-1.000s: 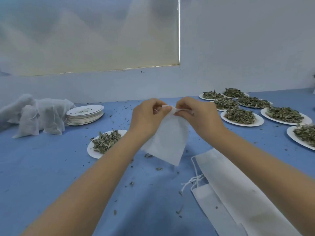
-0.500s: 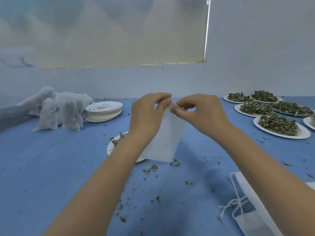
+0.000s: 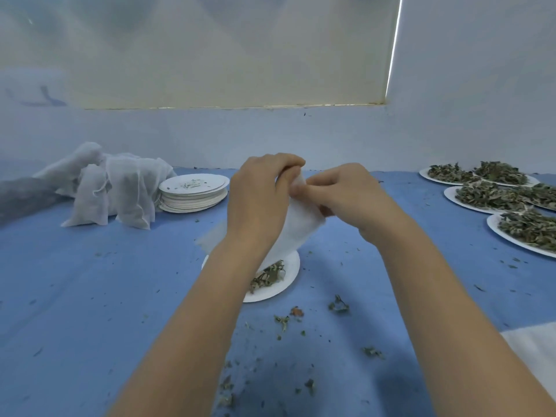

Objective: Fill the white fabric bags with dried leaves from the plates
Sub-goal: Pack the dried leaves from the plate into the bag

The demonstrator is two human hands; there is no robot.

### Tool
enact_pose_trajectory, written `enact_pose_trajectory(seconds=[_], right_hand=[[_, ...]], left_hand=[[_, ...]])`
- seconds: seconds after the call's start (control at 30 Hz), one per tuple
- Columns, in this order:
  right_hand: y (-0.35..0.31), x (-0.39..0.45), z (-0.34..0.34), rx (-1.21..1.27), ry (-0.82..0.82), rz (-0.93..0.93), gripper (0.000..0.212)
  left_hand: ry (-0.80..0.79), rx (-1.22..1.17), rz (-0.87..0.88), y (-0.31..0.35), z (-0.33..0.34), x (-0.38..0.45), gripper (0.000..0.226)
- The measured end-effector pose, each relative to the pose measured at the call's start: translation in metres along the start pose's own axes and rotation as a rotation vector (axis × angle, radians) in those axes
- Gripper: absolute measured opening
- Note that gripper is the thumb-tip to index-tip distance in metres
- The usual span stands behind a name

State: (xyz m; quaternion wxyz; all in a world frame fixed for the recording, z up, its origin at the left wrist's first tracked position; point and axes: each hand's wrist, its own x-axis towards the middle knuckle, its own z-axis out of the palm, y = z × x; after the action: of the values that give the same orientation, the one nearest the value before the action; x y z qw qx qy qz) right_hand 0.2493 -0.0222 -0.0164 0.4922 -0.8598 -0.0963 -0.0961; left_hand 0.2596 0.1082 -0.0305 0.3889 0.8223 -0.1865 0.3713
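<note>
Both hands, left hand (image 3: 258, 200) and right hand (image 3: 346, 197), pinch the white bag (image 3: 296, 227) mouth with curled fingers, above the plate (image 3: 290, 275) of leaves (image 3: 267, 273). Spread mouth wide, keep it over plate.

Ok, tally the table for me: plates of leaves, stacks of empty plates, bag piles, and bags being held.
Plates of leaves: 6
Stacks of empty plates: 1
Bag piles: 1
Held bags: 1
Total: 9
</note>
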Motion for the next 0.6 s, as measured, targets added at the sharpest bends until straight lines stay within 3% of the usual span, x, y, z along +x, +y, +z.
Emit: enact_pose_trajectory(seconds=[0.1, 0.3, 0.4, 0.6], right_hand=[[-0.002, -0.002, 0.002, -0.053, -0.138, 0.071, 0.046], [-0.014, -0.008, 0.0, 0.055, -0.076, 0.01, 0.048], [-0.016, -0.009, 0.001, 0.14, -0.077, -0.02, 0.039], [-0.013, -0.003, 0.012, 0.165, -0.162, 0.05, 0.04]], left_hand=[[-0.039, -0.015, 0.011, -0.003, 0.003, -0.005, 0.018], [0.024, -0.139, 0.018, 0.005, -0.001, -0.001, 0.019], [0.077, -0.173, 0.062, 0.01, -0.004, 0.0, 0.019], [0.088, -0.162, 0.072, 0.009, -0.005, -0.001, 0.02]])
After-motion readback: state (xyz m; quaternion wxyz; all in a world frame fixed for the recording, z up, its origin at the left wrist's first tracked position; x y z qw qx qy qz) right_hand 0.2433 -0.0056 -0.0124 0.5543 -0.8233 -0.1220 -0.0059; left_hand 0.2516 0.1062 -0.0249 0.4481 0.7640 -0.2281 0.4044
